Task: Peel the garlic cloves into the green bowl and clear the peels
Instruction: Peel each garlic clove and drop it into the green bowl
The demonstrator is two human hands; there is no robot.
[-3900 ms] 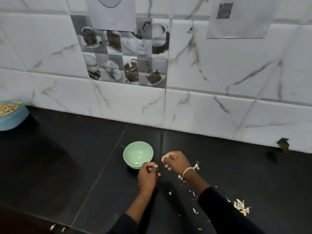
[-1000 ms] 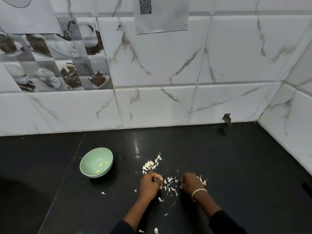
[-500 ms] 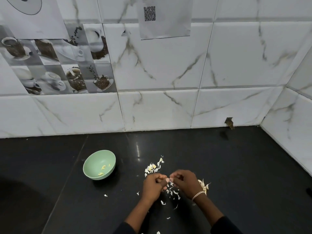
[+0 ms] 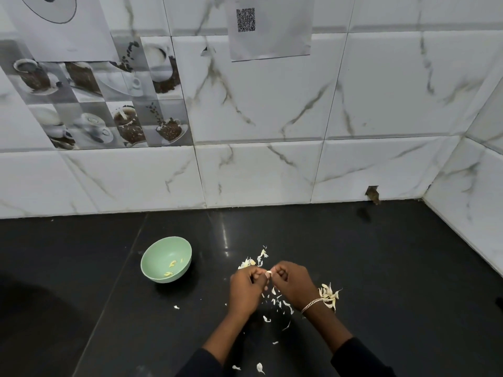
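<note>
My left hand (image 4: 246, 291) and my right hand (image 4: 292, 285) meet fingertip to fingertip above the black counter, both pinching a small pale garlic clove (image 4: 269, 274) between them. The green bowl (image 4: 152, 263) stands to the left of my hands, apart from them, with a few yellowish peeled pieces (image 4: 172, 264) inside. Loose white peels (image 4: 280, 303) lie scattered under and between my wrists. One heap of peels (image 4: 254, 261) sits just behind my hands, another heap (image 4: 329, 295) lies right of my right wrist, which wears a bracelet.
The black counter (image 4: 394, 281) ends at a white marble-tiled wall (image 4: 272, 172) behind and a side wall (image 4: 468, 213) at the right. Stray peel bits (image 4: 260, 368) lie near the front edge. A paper with a QR code (image 4: 245, 19) hangs on the wall.
My hands moved from beside the bowl to the right. A second ago they rested apart on the peels; since then they have come together, lifted a little, pinching the clove.
</note>
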